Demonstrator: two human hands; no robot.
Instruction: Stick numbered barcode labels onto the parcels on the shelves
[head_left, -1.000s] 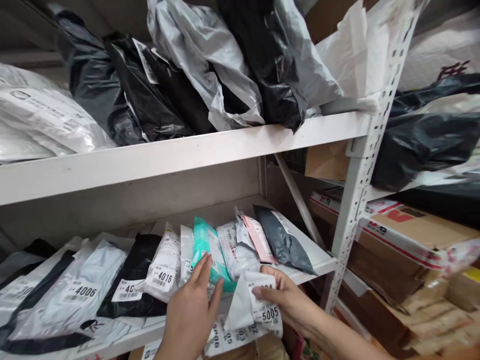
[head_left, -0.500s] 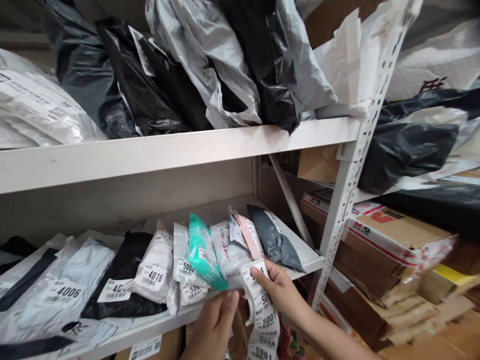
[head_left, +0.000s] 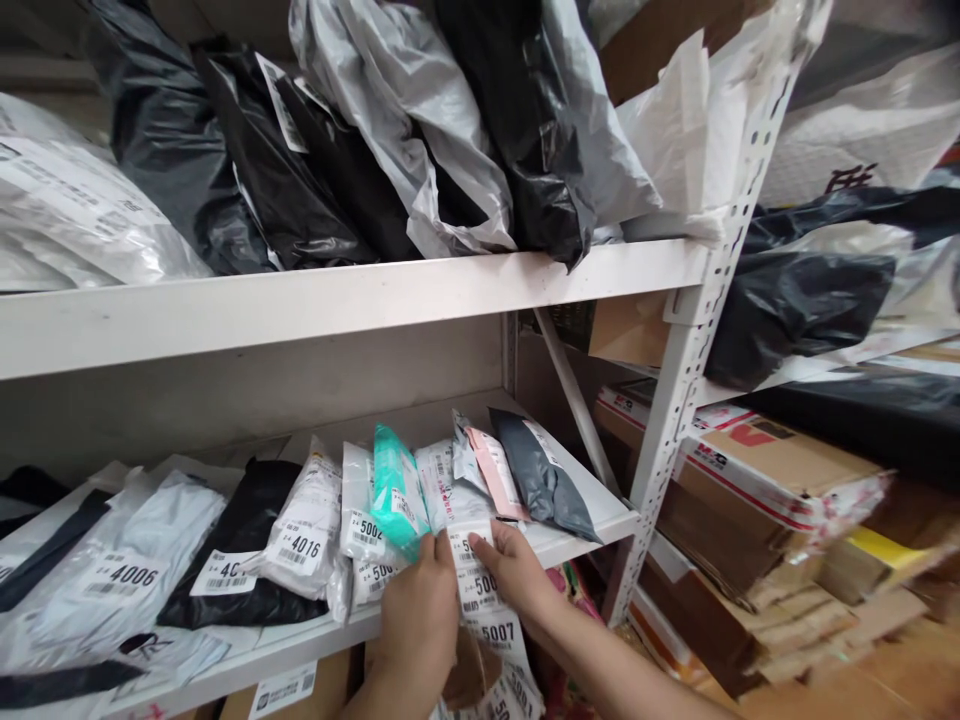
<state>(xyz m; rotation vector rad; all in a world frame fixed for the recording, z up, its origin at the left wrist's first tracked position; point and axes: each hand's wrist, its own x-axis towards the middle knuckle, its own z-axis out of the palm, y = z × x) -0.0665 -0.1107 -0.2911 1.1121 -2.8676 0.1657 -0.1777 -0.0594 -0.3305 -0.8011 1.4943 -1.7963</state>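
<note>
A long white strip of numbered labels [head_left: 487, 615] hangs down from the front of the lower shelf [head_left: 570, 545]. My left hand [head_left: 416, 620] grips its upper part, fingers curled over it near the teal parcel [head_left: 395, 495]. My right hand [head_left: 514, 570] pinches the top label against a white parcel [head_left: 442, 490] on the shelf. Small parcels stand in a row there: white ones marked 4016 [head_left: 304, 525] and 5002 [head_left: 358, 515], a pink one [head_left: 491, 480] and a dark grey one [head_left: 540, 485].
Black, grey and white mailing bags [head_left: 390, 130] fill the upper shelf [head_left: 300, 300]. A perforated white upright [head_left: 690, 340] stands at the right. Cardboard boxes [head_left: 757, 480] and more black bags [head_left: 802, 290] lie beyond it. Flat bags marked 4006 [head_left: 120, 570] lie at the left.
My left hand left the teal parcel, dropped below the shelf edge, then came up onto the label strip. My right hand moved left with the strip, which has unfolded and hangs down.
</note>
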